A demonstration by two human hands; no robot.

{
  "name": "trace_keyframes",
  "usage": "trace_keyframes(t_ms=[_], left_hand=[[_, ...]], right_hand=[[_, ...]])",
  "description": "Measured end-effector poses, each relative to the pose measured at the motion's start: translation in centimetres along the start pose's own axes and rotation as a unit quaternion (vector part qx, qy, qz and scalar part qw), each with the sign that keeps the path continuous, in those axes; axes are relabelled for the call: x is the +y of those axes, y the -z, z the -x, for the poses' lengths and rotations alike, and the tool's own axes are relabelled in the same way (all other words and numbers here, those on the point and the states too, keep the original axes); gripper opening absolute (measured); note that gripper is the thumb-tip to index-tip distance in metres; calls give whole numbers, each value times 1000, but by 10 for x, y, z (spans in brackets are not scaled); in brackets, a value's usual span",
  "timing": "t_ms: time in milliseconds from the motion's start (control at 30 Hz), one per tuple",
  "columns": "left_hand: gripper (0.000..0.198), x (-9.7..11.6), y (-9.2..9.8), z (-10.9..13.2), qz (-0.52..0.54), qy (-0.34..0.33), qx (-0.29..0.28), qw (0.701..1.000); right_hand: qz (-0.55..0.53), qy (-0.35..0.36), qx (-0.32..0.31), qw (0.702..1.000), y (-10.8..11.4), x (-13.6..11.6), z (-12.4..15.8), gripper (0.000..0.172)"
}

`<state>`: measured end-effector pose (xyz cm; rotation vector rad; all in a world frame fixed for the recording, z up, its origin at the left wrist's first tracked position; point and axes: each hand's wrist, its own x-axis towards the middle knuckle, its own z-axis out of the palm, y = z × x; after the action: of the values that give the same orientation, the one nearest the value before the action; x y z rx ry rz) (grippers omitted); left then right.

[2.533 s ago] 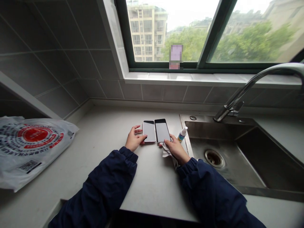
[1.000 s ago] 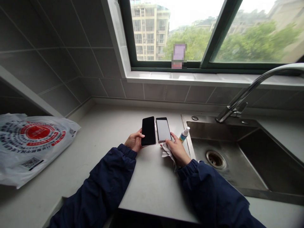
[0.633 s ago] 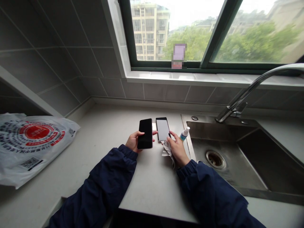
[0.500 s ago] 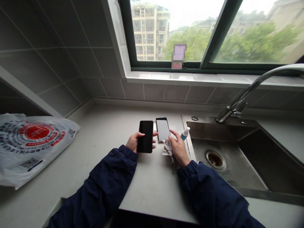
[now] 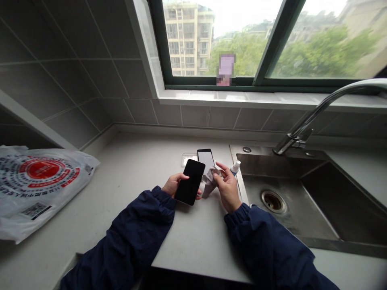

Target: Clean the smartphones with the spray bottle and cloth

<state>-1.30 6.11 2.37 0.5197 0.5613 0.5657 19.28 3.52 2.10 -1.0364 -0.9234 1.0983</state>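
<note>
My left hand (image 5: pixel 173 186) grips a black-screened phone (image 5: pixel 190 181) and holds it tilted above the grey counter (image 5: pixel 145 169). My right hand (image 5: pixel 227 188) pinches a crumpled white cloth (image 5: pixel 208 180) right beside the phone's right edge. A second phone (image 5: pixel 205 157) lies flat on the counter just behind, its screen pale with reflected light. A small spray bottle (image 5: pixel 233 168) with a white top stands behind my right hand at the sink's edge.
A steel sink (image 5: pixel 290 197) with a drain and a curved tap (image 5: pixel 320 108) fills the right side. A white plastic bag (image 5: pixel 36 185) with red print lies at the far left. A tiled wall and a window sill (image 5: pixel 242 98) run along the back.
My left hand lifted the left phone off the counter and drew it nearer, tilted. My right hand raised the cloth from the counter up beside that phone. The second phone stayed put.
</note>
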Motion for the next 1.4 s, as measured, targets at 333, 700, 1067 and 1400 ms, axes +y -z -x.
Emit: trace_keyframes(t_ms=[333, 700, 1067, 1400], left_hand=[[49, 1, -1, 1, -23, 23, -34, 999], [49, 6, 0, 5, -30, -5, -28, 999], [54, 10, -6, 11, -32, -1, -48, 998], [51, 18, -3, 19, -67, 26, -83, 994]], right_hand=[[29, 39, -10, 999, 3, 7, -1, 30], [90, 61, 14, 994, 5, 7, -3, 33], [289, 221, -46, 930, -1, -9, 12, 27], [280, 201, -16, 939, 3, -6, 8, 50]])
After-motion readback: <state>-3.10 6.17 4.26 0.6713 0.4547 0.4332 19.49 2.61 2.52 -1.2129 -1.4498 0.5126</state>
